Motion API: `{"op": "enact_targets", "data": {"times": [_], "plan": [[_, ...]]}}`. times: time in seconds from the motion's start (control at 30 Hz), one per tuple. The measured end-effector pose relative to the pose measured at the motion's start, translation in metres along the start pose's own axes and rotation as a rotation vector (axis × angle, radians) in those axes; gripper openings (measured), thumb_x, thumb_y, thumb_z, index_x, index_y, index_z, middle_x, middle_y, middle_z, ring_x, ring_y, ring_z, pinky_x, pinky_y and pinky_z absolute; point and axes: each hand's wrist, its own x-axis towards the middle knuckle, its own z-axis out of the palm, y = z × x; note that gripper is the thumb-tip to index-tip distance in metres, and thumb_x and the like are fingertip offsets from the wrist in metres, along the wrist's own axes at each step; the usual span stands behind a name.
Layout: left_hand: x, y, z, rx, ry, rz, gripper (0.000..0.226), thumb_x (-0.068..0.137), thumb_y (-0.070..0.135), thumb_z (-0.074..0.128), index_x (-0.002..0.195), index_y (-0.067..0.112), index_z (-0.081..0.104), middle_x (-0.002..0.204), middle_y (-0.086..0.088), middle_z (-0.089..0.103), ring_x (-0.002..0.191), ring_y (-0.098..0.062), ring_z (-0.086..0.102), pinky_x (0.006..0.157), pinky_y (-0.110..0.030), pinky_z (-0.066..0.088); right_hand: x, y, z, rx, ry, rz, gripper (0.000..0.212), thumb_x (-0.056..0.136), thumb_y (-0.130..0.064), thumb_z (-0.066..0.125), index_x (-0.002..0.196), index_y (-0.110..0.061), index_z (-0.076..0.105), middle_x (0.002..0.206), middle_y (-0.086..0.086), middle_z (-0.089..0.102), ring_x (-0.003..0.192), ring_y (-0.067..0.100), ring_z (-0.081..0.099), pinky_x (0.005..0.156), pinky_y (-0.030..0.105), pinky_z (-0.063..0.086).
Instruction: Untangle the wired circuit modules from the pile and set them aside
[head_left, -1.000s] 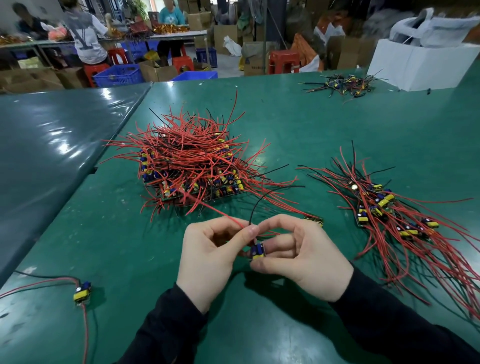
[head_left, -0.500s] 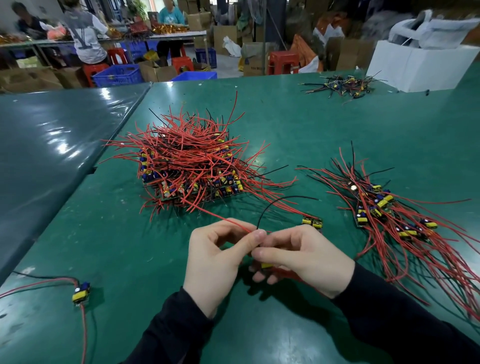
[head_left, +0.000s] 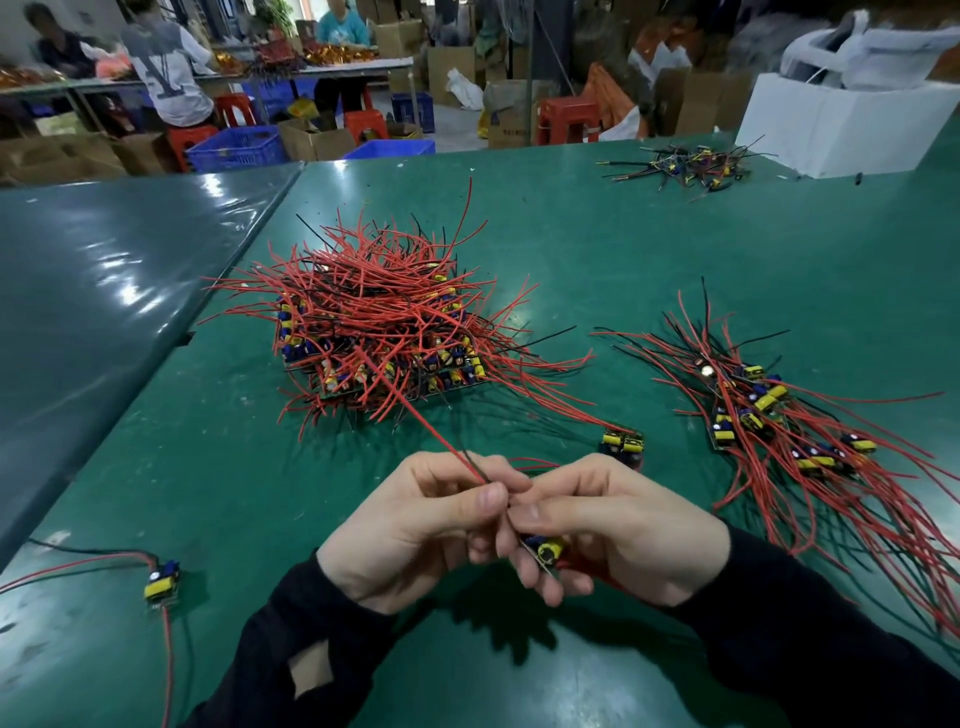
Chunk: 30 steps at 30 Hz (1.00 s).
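Observation:
A big tangled pile of red- and black-wired circuit modules (head_left: 384, 332) lies at the middle of the green table (head_left: 597, 249). Near the front, my left hand (head_left: 415, 525) pinches a red and a black wire (head_left: 441, 441) that run up toward the pile. My right hand (head_left: 623, 530) grips a small module (head_left: 545, 552) with a yellow and a blue part, close against the left hand's fingertips. A sorted bunch of modules (head_left: 789, 426) lies to the right. One loose module (head_left: 622, 442) rests just beyond my right hand.
A single module (head_left: 162, 582) with red and black leads lies at the front left. A small bunch of modules (head_left: 685, 163) and a white box (head_left: 841, 124) sit at the far right. A second table (head_left: 104, 291) adjoins on the left. People sit at benches behind.
The black wire that looped up above my hands now lies straight beside the red one in my left pinch. The module has turned in my right hand, below my fingers.

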Motion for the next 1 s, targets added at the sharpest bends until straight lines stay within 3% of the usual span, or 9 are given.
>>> {"op": "enact_targets", "data": {"times": [0.17, 0.3, 0.43, 0.5, 0.67, 0.8, 0.9, 0.97, 1.0], "plan": [[0.0, 0.002, 0.001, 0.055, -0.008, 0.059, 0.028, 0.068, 0.036, 0.081, 0.08, 0.011, 0.076, 0.06, 0.0, 0.062, 0.049, -0.006, 0.055, 0.048, -0.013, 0.044, -0.001, -0.001, -0.001, 0.017, -0.001, -0.009, 0.024, 0.084, -0.013, 0.052, 0.069, -0.013, 0.071, 0.066, 0.006, 0.066, 0.045, 0.009, 0.058, 0.04, 0.011, 0.037], [0.008, -0.004, 0.004, 0.281, 0.287, 0.232, 0.013, 0.075, 0.017, 0.072, 0.079, 0.005, 0.076, 0.064, -0.001, 0.062, 0.052, -0.01, 0.054, 0.049, -0.018, 0.044, 0.003, 0.002, -0.002, -0.214, 0.255, -0.064, 0.021, 0.085, -0.007, 0.064, 0.066, -0.014, 0.072, 0.059, 0.002, 0.066, 0.045, 0.01, 0.058, 0.04, 0.014, 0.037], [0.012, -0.017, 0.011, 0.631, 0.536, 0.332, 0.012, 0.078, 0.001, 0.07, 0.073, 0.009, 0.077, 0.069, 0.003, 0.067, 0.053, -0.009, 0.057, 0.046, -0.021, 0.045, 0.006, 0.012, 0.001, -0.505, 0.458, -0.116, 0.024, 0.088, -0.002, 0.058, 0.068, -0.008, 0.07, 0.056, 0.004, 0.062, 0.044, 0.012, 0.057, 0.039, 0.018, 0.038], [0.012, -0.011, 0.01, 0.476, 0.523, 0.254, 0.006, 0.073, 0.008, 0.072, 0.071, 0.004, 0.076, 0.07, 0.0, 0.069, 0.05, -0.009, 0.054, 0.046, -0.018, 0.045, 0.005, 0.01, 0.001, -0.412, 0.428, -0.095, 0.023, 0.088, 0.0, 0.056, 0.069, -0.004, 0.069, 0.055, 0.004, 0.063, 0.043, 0.012, 0.058, 0.039, 0.017, 0.038], [0.005, 0.008, -0.004, -0.182, 0.37, -0.001, 0.036, 0.04, 0.016, 0.09, 0.072, 0.006, 0.077, 0.061, -0.004, 0.064, 0.046, -0.004, 0.054, 0.042, -0.009, 0.043, 0.003, 0.002, 0.003, -0.081, 0.174, 0.028, 0.018, 0.078, -0.013, 0.061, 0.062, -0.011, 0.07, 0.054, 0.006, 0.063, 0.041, 0.01, 0.056, 0.037, 0.013, 0.035], [0.002, 0.011, -0.002, -0.296, 0.338, -0.004, 0.05, 0.024, 0.017, 0.098, 0.068, 0.006, 0.076, 0.059, -0.005, 0.062, 0.041, -0.004, 0.052, 0.038, -0.009, 0.042, 0.001, 0.0, 0.004, 0.0, 0.019, 0.084, 0.023, 0.079, -0.015, 0.054, 0.062, -0.013, 0.069, 0.055, 0.002, 0.062, 0.04, 0.007, 0.054, 0.037, 0.011, 0.034], [0.005, 0.011, 0.002, -0.107, 0.457, 0.088, 0.021, 0.048, 0.014, 0.083, 0.067, 0.008, 0.077, 0.057, -0.004, 0.064, 0.041, -0.004, 0.052, 0.041, -0.01, 0.042, 0.002, 0.001, 0.005, -0.047, 0.076, 0.062, 0.021, 0.079, -0.014, 0.056, 0.063, -0.012, 0.069, 0.055, 0.003, 0.063, 0.041, 0.008, 0.055, 0.038, 0.012, 0.035], [0.008, 0.006, 0.005, 0.201, 0.579, 0.233, 0.004, 0.063, 0.003, 0.074, 0.064, 0.007, 0.076, 0.058, -0.005, 0.064, 0.042, -0.008, 0.054, 0.043, -0.015, 0.044, 0.003, 0.003, 0.004, -0.163, 0.161, 0.035, 0.021, 0.083, -0.008, 0.061, 0.065, -0.01, 0.069, 0.054, 0.003, 0.063, 0.042, 0.009, 0.057, 0.038, 0.013, 0.036], [0.01, 0.002, 0.005, 0.389, 0.636, 0.318, 0.011, 0.068, -0.003, 0.072, 0.065, 0.007, 0.076, 0.058, -0.005, 0.063, 0.042, -0.011, 0.054, 0.044, -0.017, 0.045, 0.004, 0.004, 0.004, -0.221, 0.185, 0.028, 0.023, 0.087, -0.004, 0.06, 0.066, -0.009, 0.069, 0.054, 0.002, 0.063, 0.042, 0.009, 0.057, 0.039, 0.013, 0.037]]}}
